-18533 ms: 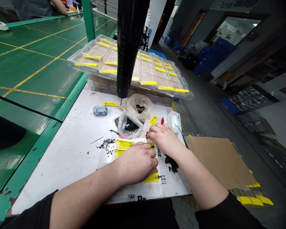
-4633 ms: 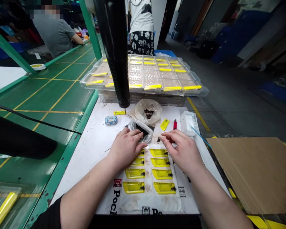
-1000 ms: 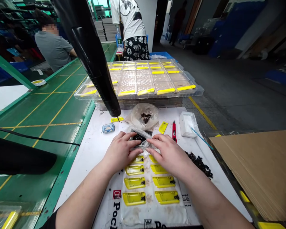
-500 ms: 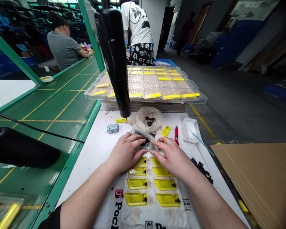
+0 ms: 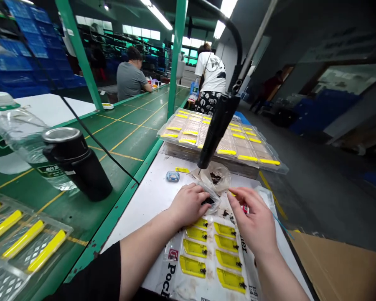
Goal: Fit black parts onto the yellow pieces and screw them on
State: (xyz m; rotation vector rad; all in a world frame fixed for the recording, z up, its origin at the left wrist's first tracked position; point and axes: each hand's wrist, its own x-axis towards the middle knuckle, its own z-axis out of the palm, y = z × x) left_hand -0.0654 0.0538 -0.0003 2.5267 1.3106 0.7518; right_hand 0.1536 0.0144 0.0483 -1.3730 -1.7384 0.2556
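Left hand [image 5: 189, 205] is down on the clear plastic bag [image 5: 215, 204] of black bits, fingers at its mouth, probably to keep it open and steady. And over on the other side, the right hand [image 5: 257, 217] is up, thumb and fingertips drawn close together beside the bag; whether anything is pinched there, I can't tell. The two hands are apart. Just below them, the yellow plastic shells [image 5: 194, 248] lie in two columns of four, hollow side up, each with a black piece at its right end, seemingly laid out so every one is within easy reach. They're on a printed plastic sheet [image 5: 172, 274] over the white surface [image 5: 138, 213] (quite smudged between the columns, that sheet). Above hangs a black power screwdriver [image 5: 217, 129], tip down, presumably hung there to stay handy.
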